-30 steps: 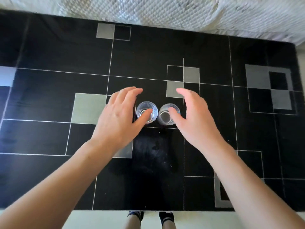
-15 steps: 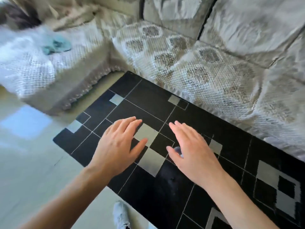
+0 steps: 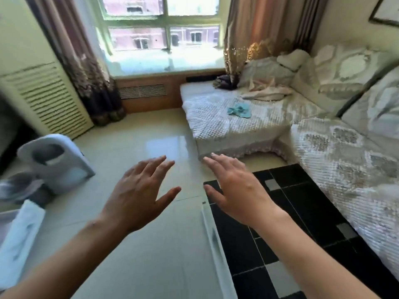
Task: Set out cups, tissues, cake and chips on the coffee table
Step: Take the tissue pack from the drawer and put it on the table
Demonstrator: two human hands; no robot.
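- Head view: both bare hands are held out in front with fingers straight and spread, palms down, and nothing is gripped by either.
- The left hand is seen over the pale glossy tiled floor; the right hand is seen above the near corner of the black coffee table with grey squares and thin white lines.
- No cup, tissue, cake or chips can be made out on the visible part of the table top (only its left end is shown, and part of that is covered by the right forearm).
- A white strip is seen along the table's left edge; what it is cannot be told.
- At the far left edge a pale, blurred box-like container is partly cut off, and its contents cannot be read.
- Behind it a white rounded appliance with a dark oval opening is stood on the floor.
- A sofa covered with white and grey quilted fabric is set along the right, just beside the table, with a small turquoise cloth lying on its chaise.
- A tall cream louvred cabinet unit is placed at the left, beside patterned brown curtains and a bright window.
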